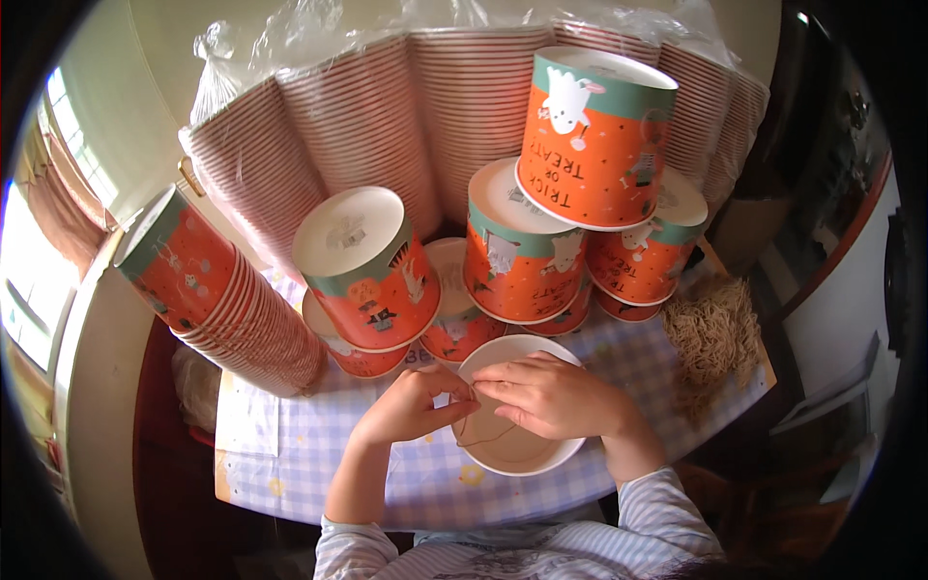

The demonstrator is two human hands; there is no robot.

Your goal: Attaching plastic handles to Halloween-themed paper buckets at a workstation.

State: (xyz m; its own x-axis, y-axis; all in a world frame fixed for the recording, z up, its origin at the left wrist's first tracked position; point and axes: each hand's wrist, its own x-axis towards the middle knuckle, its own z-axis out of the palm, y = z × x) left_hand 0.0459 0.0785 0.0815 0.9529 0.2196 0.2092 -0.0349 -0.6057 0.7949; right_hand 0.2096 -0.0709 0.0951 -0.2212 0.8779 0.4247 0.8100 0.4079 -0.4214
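- Working at the near edge of the table: both hands meet over an open paper bucket point(517, 425), its mouth up, showing a pale brown inside and a white rim.
- Left hand point(411, 406), at 9 o'clock of the bucket's rim, is pinched closed on a thin brown string point(469, 440); the right hand point(556, 396) lies across the rim from 3 o'clock, fingers closed on the same string near 12 o'clock.
- String loops down inside the bucket; where its ends go I cannot tell.
- Handling, as judged: bucket looks light, thin-walled, easily dented if squeezed; best steadied at the rolled rim, which is the stiffest part. String is limp and fine, wanting a fingertip pinch close to the rim.
- Surface: table under a lilac-and-white check cloth point(290, 449), soft, likely to let the bucket slide a little.
- At 12 o'clock of the bucket, a pile of orange-and-teal printed buckets point(527, 261), bases toward the camera, stacked loosely; a nudge might topple them.
- At 10 o'clock, a long nested stack of buckets point(227, 309) lying on its side.
- At 2 o'clock, a heap of loose brown strings point(715, 333).
- Behind, at the far edge, rows of nested cups in a clear plastic bag point(416, 106).
- Bright window point(39, 261) well off at 9 o'clock.
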